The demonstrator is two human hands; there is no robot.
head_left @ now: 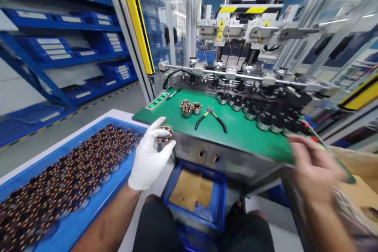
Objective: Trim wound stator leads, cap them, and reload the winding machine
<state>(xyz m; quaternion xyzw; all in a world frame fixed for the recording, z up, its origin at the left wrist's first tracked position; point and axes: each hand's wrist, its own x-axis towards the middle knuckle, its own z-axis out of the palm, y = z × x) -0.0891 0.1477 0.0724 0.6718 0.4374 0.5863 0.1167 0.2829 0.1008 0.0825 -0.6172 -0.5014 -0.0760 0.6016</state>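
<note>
Head view: left hand (149,161) pinches a wound coil (168,134), best gripped gently; right hand (315,161) is blurred, grip I cannot tell.

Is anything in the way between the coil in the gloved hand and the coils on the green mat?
No, nothing visible. Between the held coil in the left hand and the standing coils there is only bare mat. The pliers lie farther right, off that path.

Right hand (315,163) blurred; left hand (151,159) partly hides wound coil (167,135); blue tray (112,186) cut off.
</note>
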